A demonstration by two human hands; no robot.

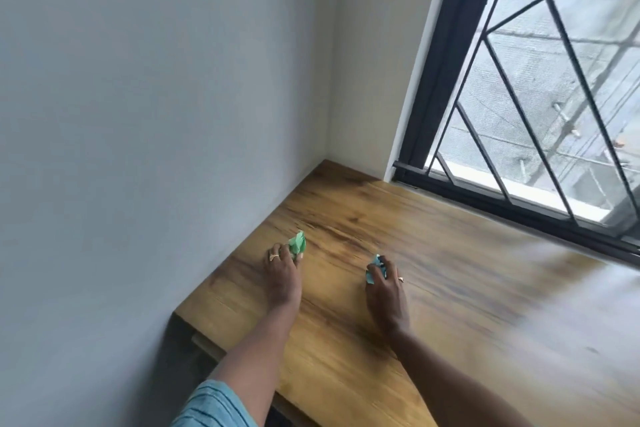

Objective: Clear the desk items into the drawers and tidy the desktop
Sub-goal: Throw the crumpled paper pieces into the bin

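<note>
The wooden desktop (433, 253) fills the lower right of the head view. My left hand (282, 274) rests on it near the left wall, fingers closed around a small crumpled green piece of paper (298, 242) that sticks out past the fingertips. My right hand (386, 291) lies a little to the right, gripping a small crumpled blue piece of paper (373, 269) at its fingertips. Both hands wear a ring. No drawer shows in this view.
A grey wall (156, 114) runs along the desk's left edge. A window with a black frame and diagonal bars (540, 87) stands behind the desk's far edge. The desk's near left corner (178, 315) drops off to a dark gap.
</note>
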